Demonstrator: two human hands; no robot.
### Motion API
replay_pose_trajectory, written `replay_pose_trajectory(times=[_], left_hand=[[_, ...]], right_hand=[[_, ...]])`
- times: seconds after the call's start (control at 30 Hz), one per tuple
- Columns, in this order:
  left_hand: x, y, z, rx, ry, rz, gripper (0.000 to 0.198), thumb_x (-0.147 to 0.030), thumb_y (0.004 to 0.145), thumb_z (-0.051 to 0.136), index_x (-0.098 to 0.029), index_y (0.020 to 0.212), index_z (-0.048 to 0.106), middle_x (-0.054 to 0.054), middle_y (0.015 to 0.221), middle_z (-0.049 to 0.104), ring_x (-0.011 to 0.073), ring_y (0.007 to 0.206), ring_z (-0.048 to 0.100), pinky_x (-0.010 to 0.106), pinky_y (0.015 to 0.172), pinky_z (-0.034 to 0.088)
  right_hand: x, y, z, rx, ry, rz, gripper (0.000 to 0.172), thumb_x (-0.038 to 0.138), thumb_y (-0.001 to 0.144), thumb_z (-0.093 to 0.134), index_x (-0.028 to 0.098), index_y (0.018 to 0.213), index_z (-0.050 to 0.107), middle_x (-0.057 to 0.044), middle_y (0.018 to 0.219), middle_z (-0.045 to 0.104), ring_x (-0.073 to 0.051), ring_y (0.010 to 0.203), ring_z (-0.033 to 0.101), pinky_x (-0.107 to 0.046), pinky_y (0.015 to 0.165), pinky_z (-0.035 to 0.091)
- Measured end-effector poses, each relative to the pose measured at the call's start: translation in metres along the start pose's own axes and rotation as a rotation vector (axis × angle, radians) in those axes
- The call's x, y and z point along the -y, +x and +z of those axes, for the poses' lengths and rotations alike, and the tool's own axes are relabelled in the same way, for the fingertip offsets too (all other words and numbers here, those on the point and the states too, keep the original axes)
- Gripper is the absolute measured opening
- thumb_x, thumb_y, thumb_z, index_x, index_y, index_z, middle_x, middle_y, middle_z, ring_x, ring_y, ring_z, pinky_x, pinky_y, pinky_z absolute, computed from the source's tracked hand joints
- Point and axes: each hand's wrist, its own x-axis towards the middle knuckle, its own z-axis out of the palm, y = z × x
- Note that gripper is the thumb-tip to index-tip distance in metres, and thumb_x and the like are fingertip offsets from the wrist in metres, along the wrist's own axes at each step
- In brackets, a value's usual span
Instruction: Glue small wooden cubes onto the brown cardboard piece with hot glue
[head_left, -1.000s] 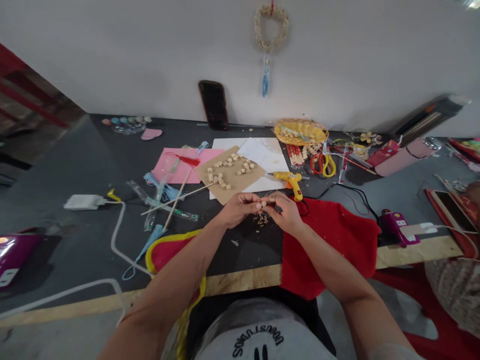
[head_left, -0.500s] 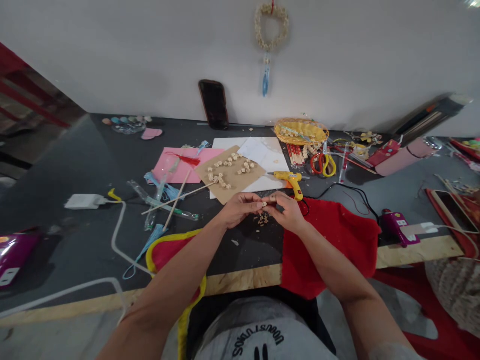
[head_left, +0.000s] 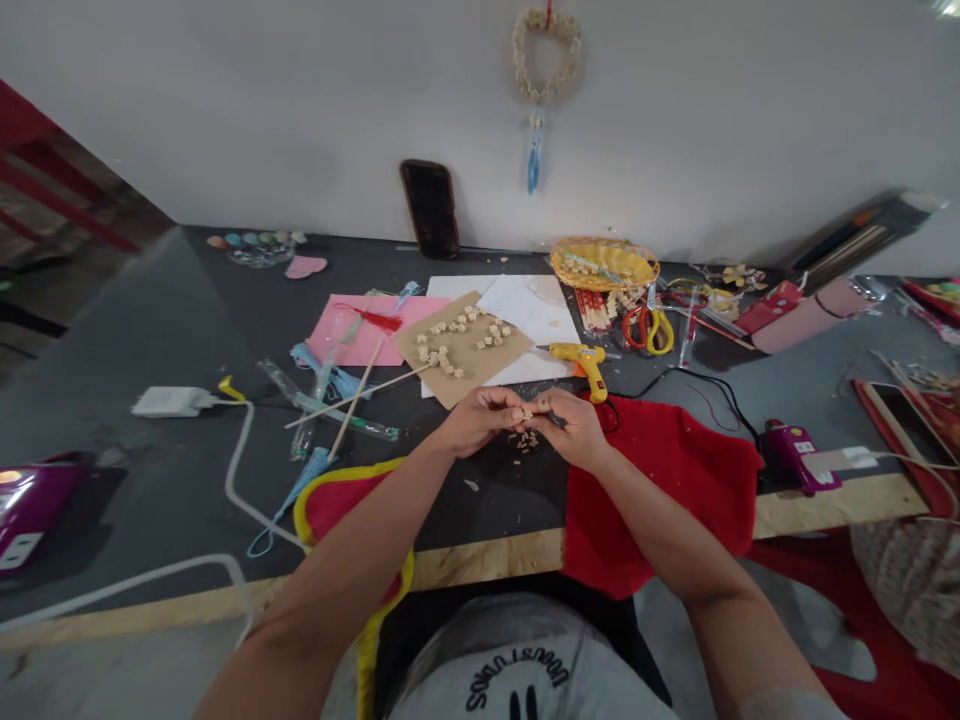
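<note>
My left hand [head_left: 480, 418] and my right hand [head_left: 571, 425] meet over the dark table, fingers pinched together on a small pale bead piece [head_left: 528, 412] held between them. Just beneath lies a little heap of the same pale beads [head_left: 525, 439]. Beyond my hands a brown card [head_left: 461, 347] carries several more beads in clusters. A yellow glue gun [head_left: 584, 363] lies just past my right hand, beside a red felt sheet [head_left: 667, 470] under my right forearm.
Pink paper [head_left: 365, 328], white sheets [head_left: 525, 305], wooden skewers [head_left: 360, 395], a yellow basket [head_left: 604, 263], scissors [head_left: 651, 328] and a phone [head_left: 430, 209] against the wall lie further back. White cable and adapter [head_left: 171, 402] sit left; a purple device [head_left: 791, 447] right.
Both hands stay pinched on the bead piece at the same spot; only the fingers have shifted slightly.
</note>
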Motion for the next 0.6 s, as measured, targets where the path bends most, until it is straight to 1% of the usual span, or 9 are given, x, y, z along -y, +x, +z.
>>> replay_pose_trajectory(times=[0.1,0.17,0.3,0.4,0.6], left_hand=[[-0.0001,0.0003,0.0006,-0.008,-0.01,-0.004,0.037,-0.037,0.052,0.09,-0.01,0.067,0.069,0.003,0.056,0.066,0.0093,0.053,0.058,0.02,0.057,0.043],[-0.0007,0.0004,0.0016,-0.016,-0.024,-0.011,0.038,-0.037,0.052,0.09,-0.01,0.065,0.068,0.002,0.056,0.066,0.0085,0.052,0.058,0.019,0.056,0.043],[-0.002,0.0005,0.0033,-0.005,-0.041,-0.026,0.039,-0.039,0.052,0.09,-0.01,0.064,0.067,0.001,0.054,0.065,0.0076,0.052,0.057,0.018,0.055,0.042],[-0.0021,0.0006,0.0029,0.01,-0.031,-0.043,0.04,-0.04,0.052,0.09,-0.01,0.065,0.067,0.001,0.054,0.065,0.0074,0.051,0.057,0.018,0.054,0.042],[-0.0016,0.0001,0.0015,0.021,-0.044,-0.053,0.038,-0.038,0.053,0.09,-0.01,0.069,0.068,0.002,0.058,0.068,0.0087,0.053,0.059,0.019,0.056,0.044]], right_hand=[[0.0006,0.0008,0.0,-0.012,0.01,-0.014,0.01,0.028,0.089,0.063,0.019,0.091,0.067,-0.005,0.082,0.068,-0.014,0.076,0.064,-0.027,0.07,0.052],[0.0018,0.0019,-0.0013,-0.009,0.01,0.004,0.012,0.029,0.089,0.063,0.02,0.094,0.068,-0.005,0.083,0.069,-0.015,0.077,0.064,-0.028,0.071,0.053],[0.0045,0.0039,-0.0056,0.039,0.061,0.042,0.018,0.032,0.088,0.064,0.02,0.1,0.069,-0.006,0.086,0.07,-0.016,0.079,0.066,-0.029,0.073,0.054],[0.0049,0.004,-0.0074,0.039,0.097,0.056,0.017,0.031,0.089,0.062,0.02,0.099,0.07,-0.005,0.086,0.07,-0.016,0.078,0.066,-0.029,0.072,0.054],[0.003,0.0024,-0.0074,0.031,0.077,0.083,0.017,0.03,0.09,0.061,0.021,0.1,0.07,-0.005,0.087,0.07,-0.016,0.079,0.066,-0.03,0.073,0.055]])
